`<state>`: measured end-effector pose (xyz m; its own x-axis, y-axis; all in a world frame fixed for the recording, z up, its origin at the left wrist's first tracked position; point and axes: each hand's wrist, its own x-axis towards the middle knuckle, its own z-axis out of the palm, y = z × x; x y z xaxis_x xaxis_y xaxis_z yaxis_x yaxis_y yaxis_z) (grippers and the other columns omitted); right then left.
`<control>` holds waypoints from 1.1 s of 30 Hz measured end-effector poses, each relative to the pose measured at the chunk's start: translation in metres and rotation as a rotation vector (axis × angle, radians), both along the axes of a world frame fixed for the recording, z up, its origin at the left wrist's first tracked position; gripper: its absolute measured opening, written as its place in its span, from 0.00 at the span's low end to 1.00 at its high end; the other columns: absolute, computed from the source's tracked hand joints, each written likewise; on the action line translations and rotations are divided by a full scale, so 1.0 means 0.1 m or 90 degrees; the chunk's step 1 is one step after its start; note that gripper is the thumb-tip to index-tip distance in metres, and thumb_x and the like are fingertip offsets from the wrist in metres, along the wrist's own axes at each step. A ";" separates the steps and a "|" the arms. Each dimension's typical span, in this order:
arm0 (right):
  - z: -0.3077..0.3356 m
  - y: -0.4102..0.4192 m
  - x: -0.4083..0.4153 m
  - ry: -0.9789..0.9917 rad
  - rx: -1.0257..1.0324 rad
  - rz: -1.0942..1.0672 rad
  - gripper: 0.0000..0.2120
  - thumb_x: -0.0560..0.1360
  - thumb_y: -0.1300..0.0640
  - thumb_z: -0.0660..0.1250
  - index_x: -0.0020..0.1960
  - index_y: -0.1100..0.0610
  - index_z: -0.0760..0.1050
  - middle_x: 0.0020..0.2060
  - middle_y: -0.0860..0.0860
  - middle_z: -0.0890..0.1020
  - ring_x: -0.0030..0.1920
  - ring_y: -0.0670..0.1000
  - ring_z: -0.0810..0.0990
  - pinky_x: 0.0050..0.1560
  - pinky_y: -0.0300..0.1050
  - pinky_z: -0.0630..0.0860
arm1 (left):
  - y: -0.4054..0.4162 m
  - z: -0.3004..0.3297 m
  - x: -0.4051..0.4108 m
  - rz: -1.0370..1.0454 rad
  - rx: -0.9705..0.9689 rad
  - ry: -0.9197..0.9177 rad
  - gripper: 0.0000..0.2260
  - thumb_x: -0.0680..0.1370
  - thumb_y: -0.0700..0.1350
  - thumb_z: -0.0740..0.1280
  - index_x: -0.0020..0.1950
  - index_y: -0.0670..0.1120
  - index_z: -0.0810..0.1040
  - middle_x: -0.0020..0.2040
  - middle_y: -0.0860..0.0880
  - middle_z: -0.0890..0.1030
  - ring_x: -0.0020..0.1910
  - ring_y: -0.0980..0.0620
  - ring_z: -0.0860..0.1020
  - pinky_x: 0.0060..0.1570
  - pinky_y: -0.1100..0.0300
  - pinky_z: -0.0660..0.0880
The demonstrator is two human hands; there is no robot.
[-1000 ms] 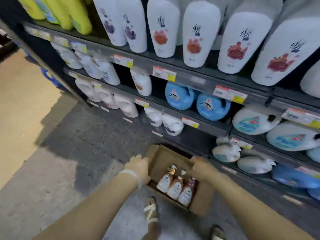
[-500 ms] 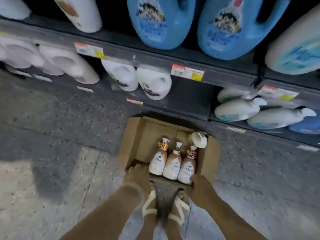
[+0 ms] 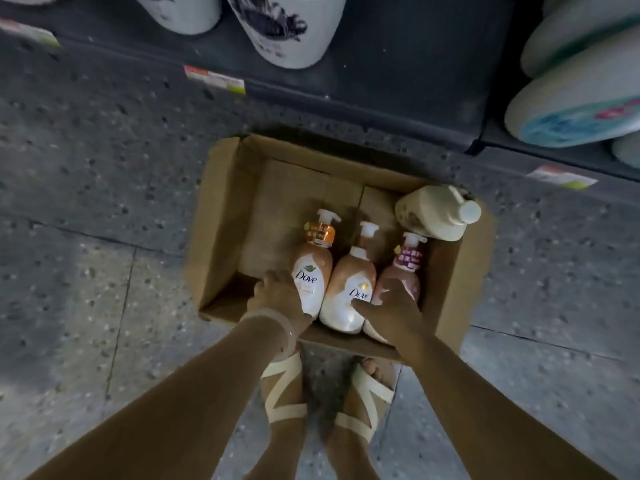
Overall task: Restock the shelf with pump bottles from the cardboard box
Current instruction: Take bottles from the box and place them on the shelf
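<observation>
The left hand [image 3: 277,294] curls its fingers round the left pump bottle [image 3: 310,271] in the cardboard box [image 3: 221,216]. The right hand [image 3: 391,308] grasps the right pump bottle [image 3: 403,271]; a third bottle [image 3: 351,289] stands between.

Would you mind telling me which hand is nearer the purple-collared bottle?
Right. The right hand rests on the purple-collared bottle; the left hand is two bottles away, on the orange-collared bottle.

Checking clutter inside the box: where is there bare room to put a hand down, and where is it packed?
Bare floor of the cardboard box lies left of the orange-collared bottle and behind the pumps, toward the far wall. The near right is crowded: three pump bottles abreast, cream bottle in the far right corner.
</observation>
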<state>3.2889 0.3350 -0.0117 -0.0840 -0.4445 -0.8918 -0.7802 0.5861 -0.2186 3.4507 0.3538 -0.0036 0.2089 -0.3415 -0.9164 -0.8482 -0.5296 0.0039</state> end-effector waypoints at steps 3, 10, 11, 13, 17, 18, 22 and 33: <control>-0.33 0.11 0.15 -0.015 0.007 -0.088 0.39 0.69 0.49 0.73 0.72 0.62 0.58 0.68 0.58 0.69 0.68 0.58 0.69 0.62 0.46 0.67 | 0.09 -0.37 0.04 0.093 -0.025 0.013 0.42 0.68 0.52 0.74 0.73 0.45 0.53 0.69 0.43 0.63 0.68 0.42 0.65 0.63 0.51 0.68; -0.74 0.29 0.53 0.155 -0.022 -0.058 0.47 0.69 0.41 0.69 0.73 0.65 0.49 0.69 0.61 0.59 0.68 0.60 0.61 0.69 0.51 0.61 | 0.14 -1.03 0.08 0.333 -0.088 0.078 0.55 0.60 0.52 0.80 0.76 0.47 0.48 0.72 0.43 0.63 0.70 0.41 0.65 0.69 0.46 0.65; -0.79 0.30 0.53 0.153 -0.041 -0.055 0.46 0.68 0.41 0.70 0.72 0.64 0.51 0.67 0.60 0.60 0.67 0.60 0.62 0.69 0.51 0.62 | 0.14 -1.10 0.11 0.352 -0.104 0.079 0.56 0.58 0.53 0.80 0.76 0.48 0.48 0.72 0.43 0.64 0.70 0.41 0.65 0.68 0.45 0.65; -0.86 0.29 0.53 0.111 -0.052 -0.077 0.45 0.66 0.41 0.72 0.69 0.62 0.53 0.65 0.59 0.62 0.66 0.59 0.63 0.68 0.51 0.64 | 0.20 -1.18 0.17 0.378 -0.149 0.077 0.56 0.57 0.53 0.80 0.76 0.50 0.49 0.70 0.44 0.67 0.69 0.41 0.67 0.67 0.46 0.66; -1.00 0.24 0.58 0.004 0.011 -0.247 0.47 0.62 0.44 0.77 0.68 0.58 0.52 0.67 0.58 0.65 0.67 0.60 0.67 0.63 0.48 0.67 | 0.26 -1.22 0.28 0.417 -0.193 0.045 0.49 0.58 0.51 0.80 0.72 0.48 0.56 0.65 0.44 0.72 0.65 0.42 0.71 0.61 0.51 0.69; -1.03 0.23 0.59 -0.014 0.019 -0.267 0.48 0.61 0.45 0.78 0.68 0.58 0.52 0.67 0.58 0.65 0.67 0.59 0.68 0.61 0.47 0.67 | 0.24 -1.23 0.32 0.420 -0.185 0.047 0.48 0.57 0.51 0.80 0.71 0.48 0.59 0.64 0.45 0.73 0.64 0.43 0.72 0.59 0.53 0.70; -1.04 0.20 0.57 -0.038 0.002 -0.308 0.46 0.59 0.50 0.80 0.66 0.56 0.55 0.65 0.56 0.69 0.64 0.58 0.71 0.54 0.44 0.68 | 0.15 -1.15 0.41 0.438 -0.155 0.083 0.46 0.58 0.46 0.80 0.71 0.48 0.60 0.64 0.46 0.73 0.63 0.44 0.72 0.52 0.57 0.67; 0.48 -0.35 0.55 -0.100 -0.207 -0.247 0.49 0.54 0.46 0.80 0.67 0.48 0.56 0.51 0.43 0.66 0.51 0.46 0.66 0.50 0.41 0.64 | -0.20 0.42 0.34 0.533 -0.394 0.098 0.39 0.60 0.47 0.80 0.66 0.49 0.66 0.51 0.55 0.72 0.51 0.54 0.71 0.46 0.63 0.67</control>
